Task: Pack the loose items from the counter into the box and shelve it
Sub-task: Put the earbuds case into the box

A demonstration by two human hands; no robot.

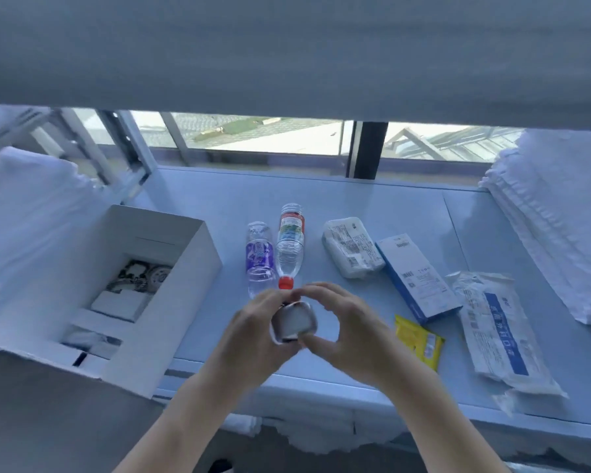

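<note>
Both hands share one small silvery pouch [294, 323] above the counter [372, 213] front edge: left hand [253, 331] curled round its left side, right hand [347, 331] pinching its right side with thumb under, fingers over. What's in the pouch, can't tell.

Box [171, 295] sits open at left, just beside the hands, already partly filled with small packets. Loose on the counter: two bottles [275, 254] lying side by side, white pack [350, 247], blue-edged carton [418, 278], yellow sachet [418, 341], long wrapped pack [498, 336].

Risks as I see them:
- Pouch looks slick and it's held over the edge; a sloppy handover to one hand drops it to the floor.
- Bottles on their sides can roll if a wrist brushes them.
- Long pack overhangs the front edge at right; a nudge tips it off.
- Box space looks tight, so bottles may not fit unless laid flat.
</note>
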